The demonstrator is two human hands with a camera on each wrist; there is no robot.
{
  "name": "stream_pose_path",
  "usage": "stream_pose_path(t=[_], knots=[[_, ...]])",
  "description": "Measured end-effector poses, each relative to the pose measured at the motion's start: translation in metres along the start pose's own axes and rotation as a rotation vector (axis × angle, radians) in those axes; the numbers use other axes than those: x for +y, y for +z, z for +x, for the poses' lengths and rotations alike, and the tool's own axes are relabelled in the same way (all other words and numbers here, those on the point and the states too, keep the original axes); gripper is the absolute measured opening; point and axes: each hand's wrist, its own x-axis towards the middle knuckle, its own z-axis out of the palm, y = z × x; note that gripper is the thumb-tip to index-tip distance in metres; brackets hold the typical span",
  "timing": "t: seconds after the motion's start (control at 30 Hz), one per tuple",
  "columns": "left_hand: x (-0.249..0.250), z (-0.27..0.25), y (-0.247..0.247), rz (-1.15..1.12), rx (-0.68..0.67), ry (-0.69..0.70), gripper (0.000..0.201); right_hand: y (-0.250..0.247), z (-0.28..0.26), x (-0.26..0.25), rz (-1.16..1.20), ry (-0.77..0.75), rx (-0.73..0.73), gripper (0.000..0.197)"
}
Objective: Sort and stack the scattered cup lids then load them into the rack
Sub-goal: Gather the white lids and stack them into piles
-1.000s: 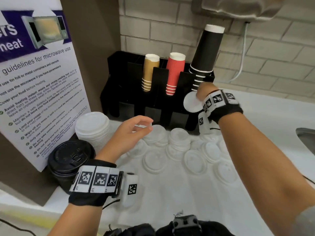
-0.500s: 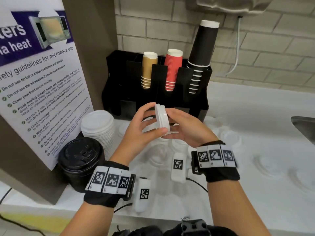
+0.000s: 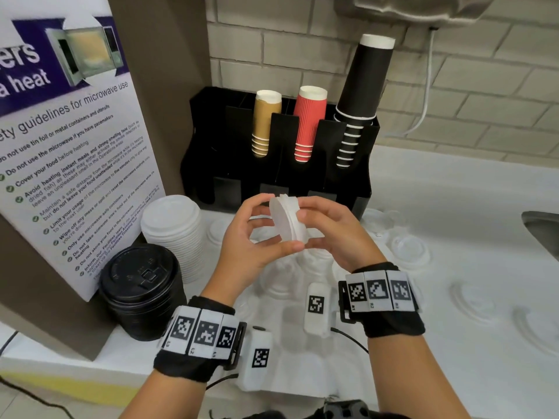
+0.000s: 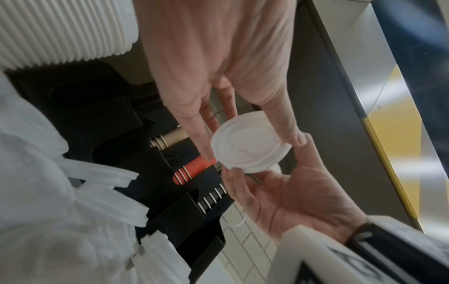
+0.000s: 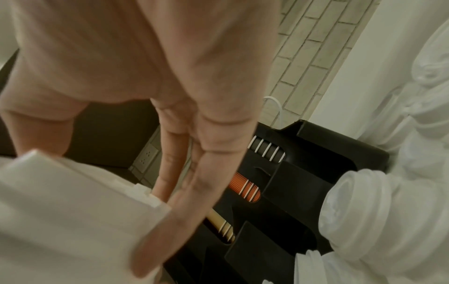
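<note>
A small stack of white cup lids (image 3: 286, 220) stands on edge in the air, just in front of the black rack (image 3: 230, 176). My left hand (image 3: 269, 228) pinches its rim from the left, thumb below and fingers above. My right hand (image 3: 316, 229) cups the stack from the right, thumb on the top rim. In the left wrist view the lid's round face (image 4: 250, 144) sits between my left thumb and fingers, and the right hand's fingertips touch its lower edge. The right wrist view shows the lids (image 5: 73, 211) only as a white blur beside my fingers (image 5: 184, 173).
A tall stack of white lids (image 3: 172, 228) and a stack of black lids (image 3: 142, 285) stand at the left by the poster. Several clear lids (image 3: 410, 249) lie scattered on the white counter. The rack holds tan, red and black cups (image 3: 360, 86). A sink edge (image 3: 544, 228) shows at the far right.
A second ago my right hand held one lid up by the black cups and my left hovered open over the counter. Both hands have since come together on the lids.
</note>
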Motion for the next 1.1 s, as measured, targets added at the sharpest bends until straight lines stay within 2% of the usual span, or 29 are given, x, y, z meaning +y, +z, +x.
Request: stream_pose_path(t=[0.2,0.33,0.43,0.6,0.7,0.73,0.77,0.8,0.87,0.93,1.0,1.1], knots=[[-0.001,0.005,-0.002,-0.042,-0.058,-0.08,0.079,-0.004,0.005,-0.001,0.013,-0.038,-0.042,0.035],[0.0,0.008,-0.004,-0.112,-0.124,-0.134,0.075,-0.004,0.008,-0.003,-0.006,-0.037,-0.086,0.034],[0.0,0.009,-0.005,-0.166,-0.124,-0.143,0.072,-0.003,0.012,-0.003,-0.014,-0.043,-0.104,0.034],[0.002,0.01,-0.007,-0.198,-0.093,-0.147,0.072,0.001,0.014,-0.003,-0.018,-0.058,-0.105,0.033],[0.008,0.013,-0.013,-0.21,0.002,-0.099,0.069,0.004,0.02,0.001,0.053,0.005,-0.026,0.025],[0.011,0.015,-0.017,-0.224,0.042,-0.079,0.068,0.006,0.024,0.005,-0.004,0.023,-0.011,0.021],[0.014,0.017,-0.021,-0.237,0.072,-0.063,0.068,0.011,0.027,0.009,-0.147,0.019,-0.041,0.019],[0.017,0.018,-0.025,-0.246,0.09,-0.054,0.068,0.017,0.029,0.014,-0.354,-0.01,-0.135,0.018],[0.023,0.021,-0.031,-0.259,0.1,-0.054,0.067,0.038,0.032,0.026,-0.781,-0.063,-0.447,0.028],[0.027,0.022,-0.034,-0.283,0.103,-0.048,0.062,0.06,0.032,0.038,-1.061,-0.105,-0.709,0.045],[0.03,0.022,-0.035,-0.293,0.101,-0.039,0.059,0.079,0.032,0.048,-1.206,-0.188,-0.837,0.053],[0.03,0.022,-0.037,-0.287,0.101,-0.033,0.057,0.093,0.03,0.058,-1.365,-0.26,-0.902,0.053]])
